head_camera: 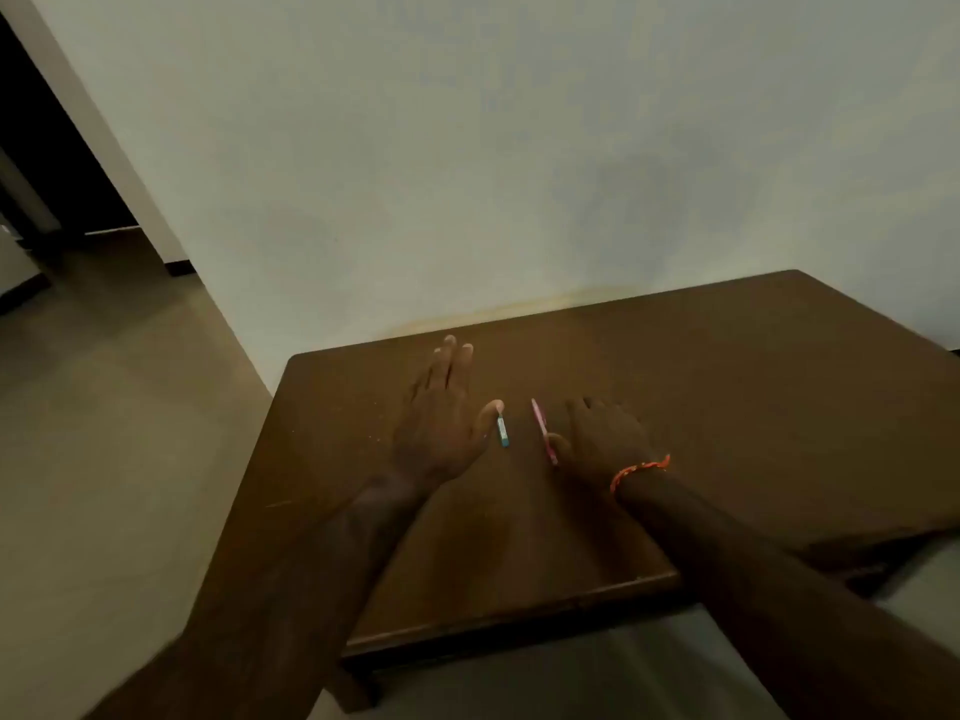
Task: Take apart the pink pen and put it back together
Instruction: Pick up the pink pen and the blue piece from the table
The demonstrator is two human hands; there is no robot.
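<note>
Hands lie spread over a dark brown wooden bench (727, 407) that stands against a pale wall (467, 148), with grey-beige floor (104, 433) to the left of it and a dark doorway (31, 148) at the far left edge. Left hand (441, 423) rests palm down, fingers straight and close together pointing toward the wall, thumb stretched out to the right; its grip is apart and holds nothing. Just beside the tip of that thumb lies a small light-blue piece (503, 432), short and stubby, lying on the wood and pointing roughly away from the person; the thumb tip seems to touch its far end, though the dim, soft picture makes that hard to settle. Right hand (602, 439) also lies flat on the bench, fingers fanned loosely and slightly curled at the tips, its grip likewise apart and clamped on nothing. An orange braided band (640, 471) circles the right wrist. Between the two hands, close along the thumb side of the right hand, lies the pink pen (544, 431), a thin stick set at a slight slant with its far end leaning left; the right thumb lies against its near half. Pen and blue piece lie near each other but apart, bare wood showing between them. Both forearms reach in from the lower edge, bare of sleeves.
</note>
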